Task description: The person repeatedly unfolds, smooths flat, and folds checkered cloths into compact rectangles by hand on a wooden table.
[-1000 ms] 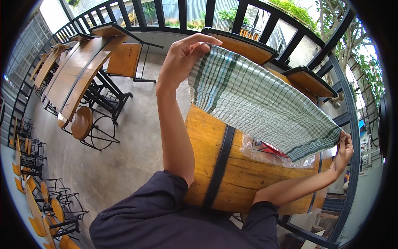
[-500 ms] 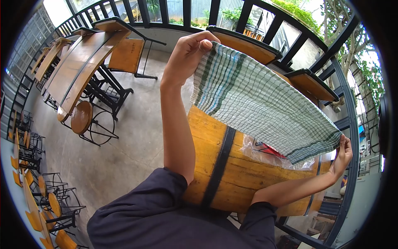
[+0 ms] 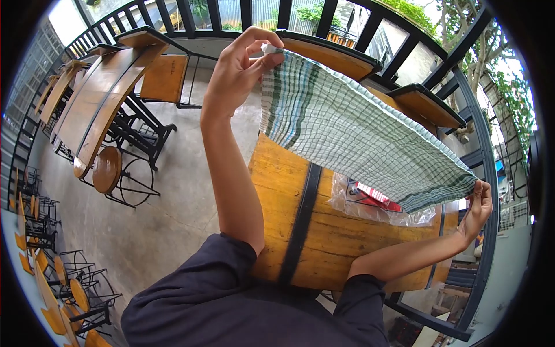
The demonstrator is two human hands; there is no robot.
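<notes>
A green-and-white checked cloth (image 3: 358, 127) with darker striped ends is stretched between my hands above the wooden table (image 3: 324, 248). My left hand (image 3: 243, 69) pinches its upper left corner between thumb and fingers. At the far right, my right hand (image 3: 477, 208) grips the opposite corner, fingers closed on it. The cloth hangs slanted, lower on the right, and its middle sags slightly. Beneath its lower edge lies a crumpled clear plastic bag (image 3: 342, 199) with a red-and-white printed label (image 3: 378, 198), partly hidden by the cloth.
Wooden chairs (image 3: 329, 55) stand on the table's far side before a black railing (image 3: 399, 58). To the left are a long wooden table (image 3: 110, 87) and a round stool (image 3: 107, 169) on the concrete floor. Several more stools and tables line the far left.
My left hand has moved up and left with its corner of the cloth, pulling it wider. More of the plastic bag's red label shows. My right hand has risen slightly.
</notes>
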